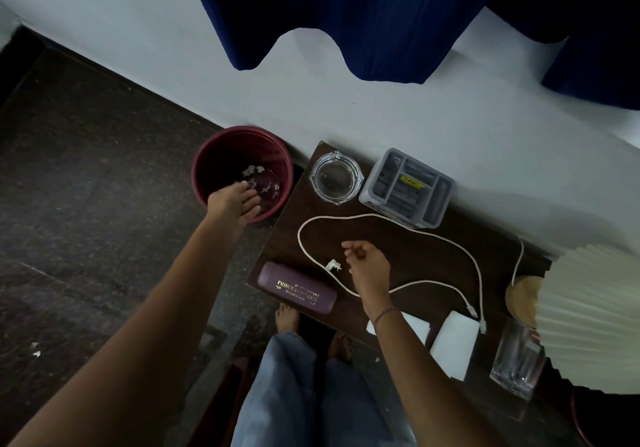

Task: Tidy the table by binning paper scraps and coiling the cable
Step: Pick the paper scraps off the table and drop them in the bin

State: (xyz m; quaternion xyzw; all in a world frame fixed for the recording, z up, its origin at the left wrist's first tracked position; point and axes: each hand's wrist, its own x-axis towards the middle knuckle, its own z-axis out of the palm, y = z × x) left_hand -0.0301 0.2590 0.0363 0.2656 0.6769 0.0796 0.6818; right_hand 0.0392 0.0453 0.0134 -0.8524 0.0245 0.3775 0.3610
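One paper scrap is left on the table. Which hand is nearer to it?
Right. The right hand hovers just beside the paper scrap, not touching it. The left hand is off the table, over the red bin.

Purple case [297, 291] at the table's [408, 256] near left corner: white lettering, top line reads "PRINCE" plus further words too blurred to read; the smaller line beneath seems to begin "ROURKELA", uncertain. Grey organiser tray [407, 188] at the far edge: yellow label, print illegible.
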